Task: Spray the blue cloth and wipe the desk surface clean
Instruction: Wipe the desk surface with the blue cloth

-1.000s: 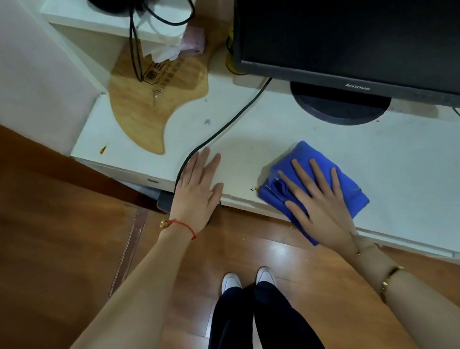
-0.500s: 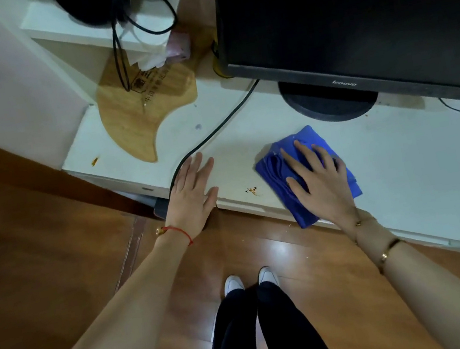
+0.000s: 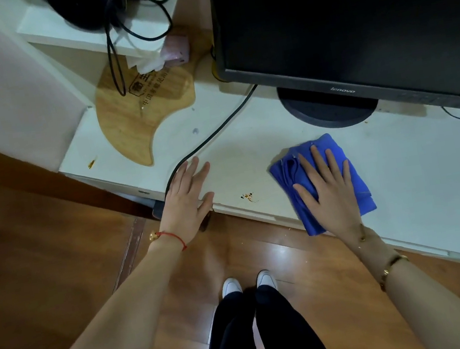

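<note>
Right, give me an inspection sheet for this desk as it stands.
Surface: white desk, orange-brown specks near the front edge and at the left corner.
Job's things: blue cloth flat on the desk; no spray bottle seen.
Clutter: wooden board, tissues, Lenovo monitor.
Hands: right hand flat on the cloth; left hand open on the desk edge.
Cables: black cable across the desk, tangle on the shelf.
Surroundings: wooden floor.

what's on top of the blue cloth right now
The right hand lies flat on the blue cloth, fingers spread, pressing it to the desk. The desk beneath the cloth is covered.
</note>
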Demonstrator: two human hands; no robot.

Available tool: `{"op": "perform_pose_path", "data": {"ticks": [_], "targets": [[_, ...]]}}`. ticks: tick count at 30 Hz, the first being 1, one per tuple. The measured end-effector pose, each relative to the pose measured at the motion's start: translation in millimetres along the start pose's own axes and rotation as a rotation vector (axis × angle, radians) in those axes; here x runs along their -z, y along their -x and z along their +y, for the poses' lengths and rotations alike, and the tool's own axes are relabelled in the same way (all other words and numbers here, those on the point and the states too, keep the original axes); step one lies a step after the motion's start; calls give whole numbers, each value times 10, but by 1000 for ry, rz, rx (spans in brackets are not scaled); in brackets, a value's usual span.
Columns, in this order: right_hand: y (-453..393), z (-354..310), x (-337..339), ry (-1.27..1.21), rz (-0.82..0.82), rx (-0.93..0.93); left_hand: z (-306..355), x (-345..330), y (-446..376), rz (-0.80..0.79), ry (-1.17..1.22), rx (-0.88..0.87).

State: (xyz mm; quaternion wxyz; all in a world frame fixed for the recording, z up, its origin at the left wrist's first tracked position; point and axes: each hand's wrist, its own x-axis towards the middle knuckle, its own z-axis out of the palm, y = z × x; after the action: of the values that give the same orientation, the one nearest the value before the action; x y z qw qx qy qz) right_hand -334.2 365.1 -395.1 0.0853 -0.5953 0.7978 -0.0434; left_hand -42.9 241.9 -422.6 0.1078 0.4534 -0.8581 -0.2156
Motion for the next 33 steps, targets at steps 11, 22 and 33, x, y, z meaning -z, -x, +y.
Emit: {"op": "perform_pose_path", "data": {"ticks": [11,22,33], "targets": [[125,-287,-126,-30,-24,171,9,21,-5,-49,-100,-8],[-268,-903,-210,-103,52,-130,-203,267,-341,-203,-316,-347],[97,-782,-237,-80,110,-371,-613,389,-497,-313,-363,-397]]}}
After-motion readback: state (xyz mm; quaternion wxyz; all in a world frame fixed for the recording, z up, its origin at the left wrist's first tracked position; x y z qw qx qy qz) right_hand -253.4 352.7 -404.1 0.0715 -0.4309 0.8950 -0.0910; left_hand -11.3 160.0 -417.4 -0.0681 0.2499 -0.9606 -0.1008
